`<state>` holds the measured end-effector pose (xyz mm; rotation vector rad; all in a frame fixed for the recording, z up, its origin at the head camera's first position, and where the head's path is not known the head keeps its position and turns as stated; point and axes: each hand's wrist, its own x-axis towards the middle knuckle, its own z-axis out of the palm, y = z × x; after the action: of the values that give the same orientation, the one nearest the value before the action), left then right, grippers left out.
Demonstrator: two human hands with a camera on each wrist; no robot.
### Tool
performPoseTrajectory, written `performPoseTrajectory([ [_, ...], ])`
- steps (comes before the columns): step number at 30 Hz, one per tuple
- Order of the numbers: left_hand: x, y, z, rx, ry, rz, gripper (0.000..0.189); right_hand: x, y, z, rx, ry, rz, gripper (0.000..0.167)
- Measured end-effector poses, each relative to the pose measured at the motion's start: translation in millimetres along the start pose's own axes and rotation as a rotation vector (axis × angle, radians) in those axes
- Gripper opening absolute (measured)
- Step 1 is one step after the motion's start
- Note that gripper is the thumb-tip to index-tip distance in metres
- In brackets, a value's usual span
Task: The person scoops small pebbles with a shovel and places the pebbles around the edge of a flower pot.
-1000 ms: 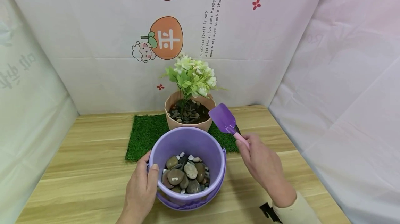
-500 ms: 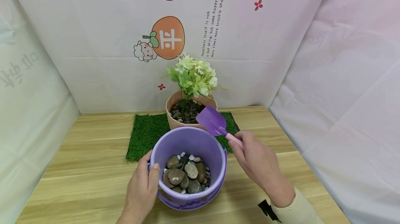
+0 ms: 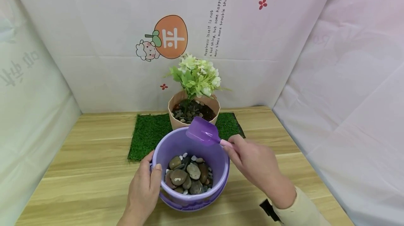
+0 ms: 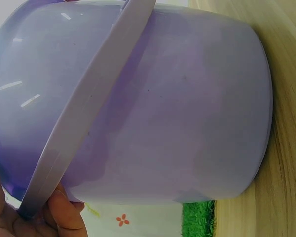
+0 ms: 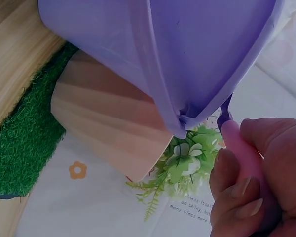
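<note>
A purple bucket [image 3: 190,203] stands on the wooden table with stones [image 3: 193,171] lying in its bottom, large smooth ones and small white ones among them. My left hand [image 3: 143,187] grips its left rim, thumb over the edge; in the left wrist view the fingers are by the base of the bucket's handle [image 4: 89,103]. My right hand [image 3: 254,163] holds a small toy shovel by its pink grip [image 5: 241,148]. The shovel's purple blade [image 3: 203,131] is over the back rim of the bucket, and the blade is mostly hidden in the right wrist view.
Behind the bucket, a peach flowerpot [image 3: 180,122] with white-green flowers [image 3: 199,75], dark soil and pebbles stands on a green turf mat [image 3: 146,138]. White printed cloth [image 3: 246,43] hangs at the back and both sides of the table [image 3: 85,170].
My right hand has carried the shovel leftward and slightly down, from right of the flowerpot to over the bucket's back rim. The left hand stays on the bucket.
</note>
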<state>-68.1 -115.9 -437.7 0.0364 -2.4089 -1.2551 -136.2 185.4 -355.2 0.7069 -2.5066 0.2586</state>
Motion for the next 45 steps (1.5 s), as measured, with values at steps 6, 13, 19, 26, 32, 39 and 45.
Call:
performPoseTrajectory([
  [6,0.0,0.3,-0.6,0.0,-0.003,-0.006,0.045,3.2,-3,-1,-0.038,0.005,-0.052,0.02],
  [13,-0.5,1.5,-1.6,-0.011,-0.019,-0.026,0.046,6.7,-8,-1,-0.066,0.0,-0.088,0.025],
  [19,-0.3,2.1,-2.0,-0.016,-0.027,-0.04,0.046,10.2,-12,-1,-0.07,0.042,-0.157,0.035],
  [26,-0.5,1.2,-1.2,-0.016,-0.024,-0.031,0.046,14.5,-17,-1,-0.07,0.005,-0.169,0.036],
  [32,0.2,0.7,-0.8,-0.017,-0.02,-0.018,0.046,18.2,-22,-2,-0.114,-0.045,-0.17,0.028],
  [39,0.0,1.4,-1.6,-0.013,-0.026,-0.03,0.047,24.3,-28,-5,-0.161,-0.119,-0.194,0.037],
  [45,-0.1,1.7,-1.8,-0.014,-0.03,-0.039,0.047,30.0,-33,-2,-0.191,-0.16,-0.222,0.041],
])
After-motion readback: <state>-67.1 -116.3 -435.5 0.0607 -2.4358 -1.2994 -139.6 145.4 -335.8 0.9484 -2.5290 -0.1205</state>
